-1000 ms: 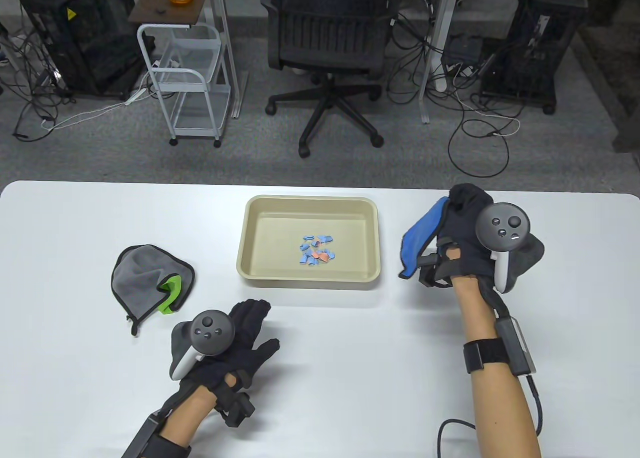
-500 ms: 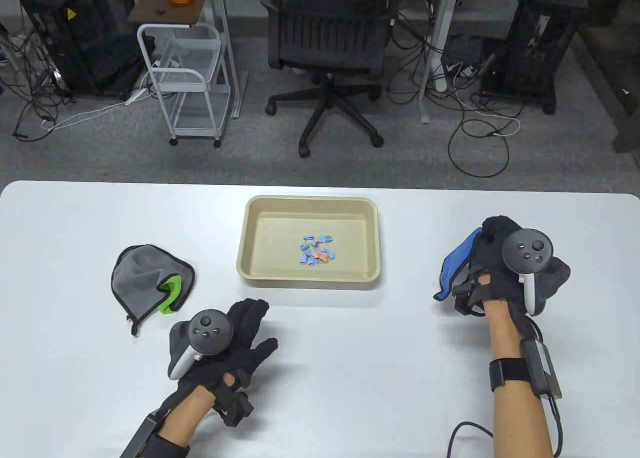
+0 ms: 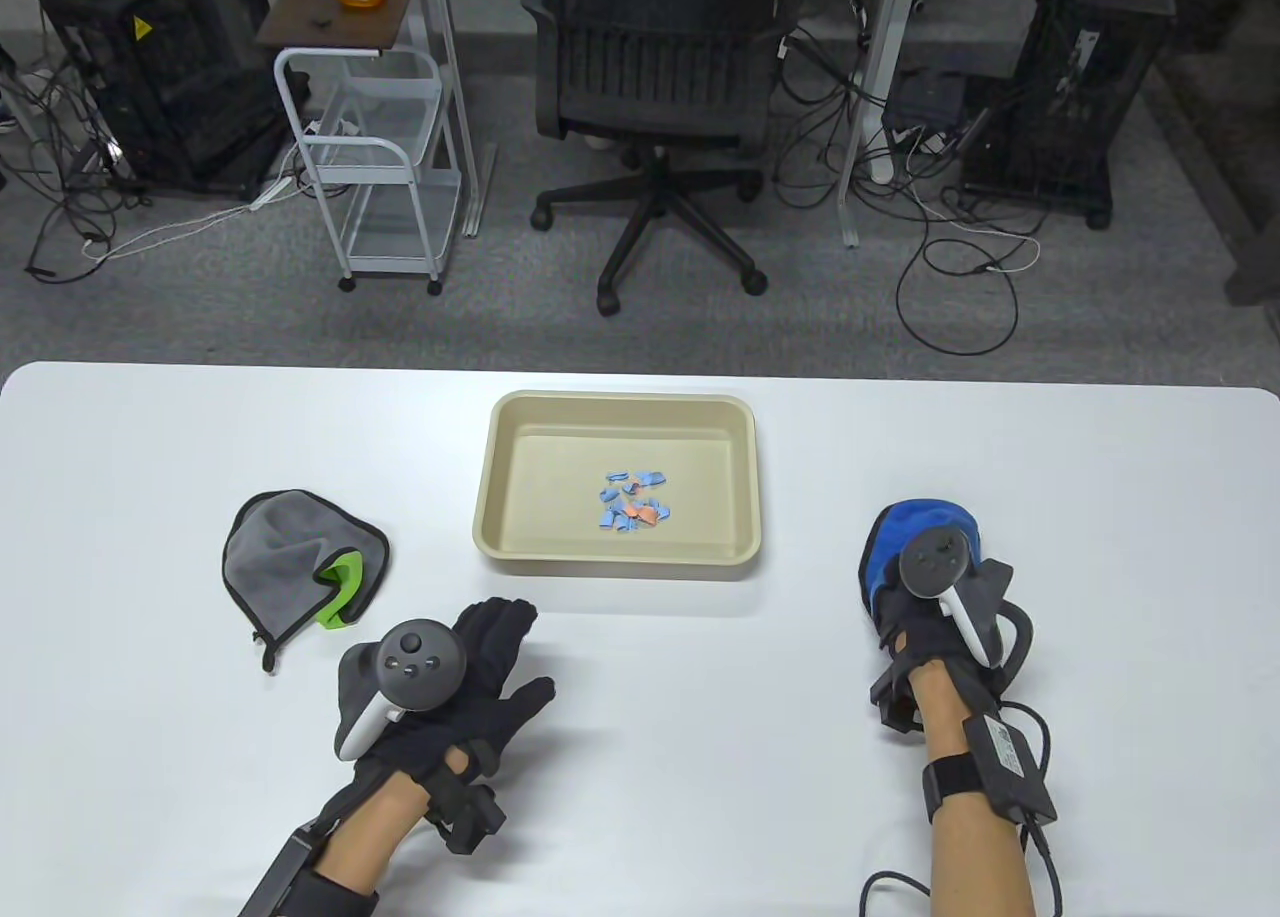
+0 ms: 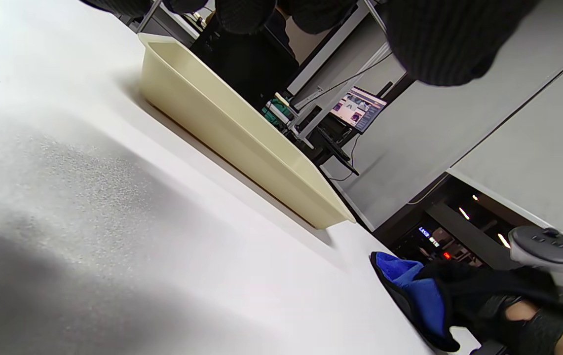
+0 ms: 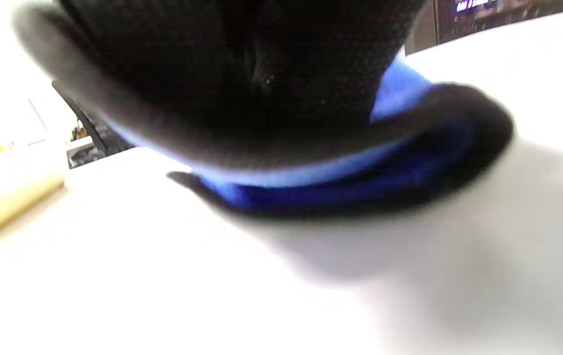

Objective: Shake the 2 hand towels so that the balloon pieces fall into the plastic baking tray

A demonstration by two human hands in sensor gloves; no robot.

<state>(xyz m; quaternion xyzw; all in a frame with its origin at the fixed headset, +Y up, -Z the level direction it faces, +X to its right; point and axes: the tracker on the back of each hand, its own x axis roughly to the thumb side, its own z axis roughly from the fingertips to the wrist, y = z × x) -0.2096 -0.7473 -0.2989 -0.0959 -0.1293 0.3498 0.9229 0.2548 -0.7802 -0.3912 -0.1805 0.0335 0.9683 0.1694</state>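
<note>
- The beige plastic baking tray [image 3: 505, 477] is being kept near the middle of the white desk [image 3: 150, 777], a little toward its far edge, and a small heap of blue and orange balloon pieces [image 3: 633, 502] is lying on its floor.
- The blue hand towel [image 3: 905, 527] is being pressed down on the desk toward the right edge, well apart from the tray, under the right hand [image 3: 925, 607] (the towel's dark border is showing in the left wrist view [image 4: 417, 291]).
- Whether the right hand's fingers are being curled round the cloth or laid flat on it cannot be told; they are hidden under the tracker, and the right wrist view is blurred.
- The left hand [image 3: 455, 682] is being rested near the desk's near edge, fingers relaxed and nothing held.
- The grey hand towel [image 3: 285, 552], with a green patch showing, is lying crumpled toward the left edge, just beside the left hand and not touched by it.
</note>
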